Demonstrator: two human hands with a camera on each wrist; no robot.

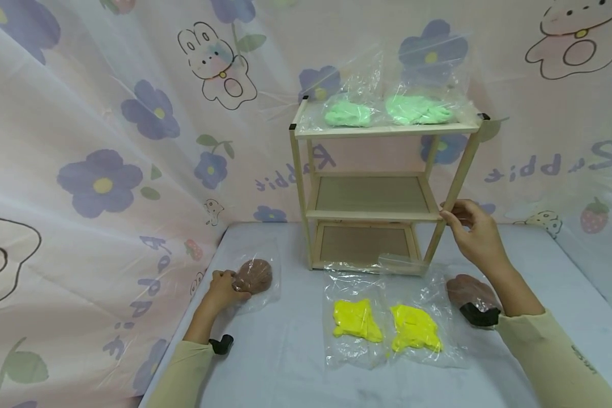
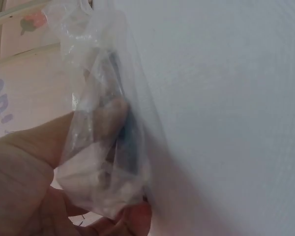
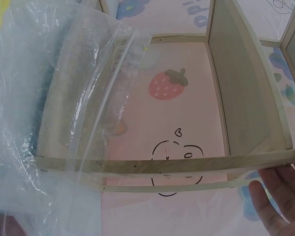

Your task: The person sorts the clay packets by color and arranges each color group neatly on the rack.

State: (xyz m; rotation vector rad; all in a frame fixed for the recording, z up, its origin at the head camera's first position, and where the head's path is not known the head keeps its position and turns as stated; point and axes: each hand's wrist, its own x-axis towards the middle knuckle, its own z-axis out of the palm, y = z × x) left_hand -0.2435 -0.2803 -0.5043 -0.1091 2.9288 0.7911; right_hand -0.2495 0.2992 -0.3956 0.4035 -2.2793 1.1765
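Observation:
My left hand [image 1: 223, 292] grips a clear plastic bag [image 2: 96, 162] holding a rounded brown clay-like lump [image 1: 255, 276], low over the left part of the table. In the left wrist view, thumb and fingers lie on either side of the bag. On the right, my right hand [image 1: 471, 232] holds the right front post of a three-tier wooden shelf [image 1: 372, 215], level with its middle tier. Its fingers [image 3: 280, 191] show at the lower right in the right wrist view, against the wood; part of that hand is out of frame.
Two clear bags with bright green lumps [image 1: 419, 109] lie on the top tier. In front of the shelf are two bags with yellow lumps [image 1: 358, 320]. Another bagged brown lump [image 1: 471, 292] with a black part lies beside my right forearm. A patterned curtain [image 1: 102, 238] surrounds the white table [image 1: 275, 362].

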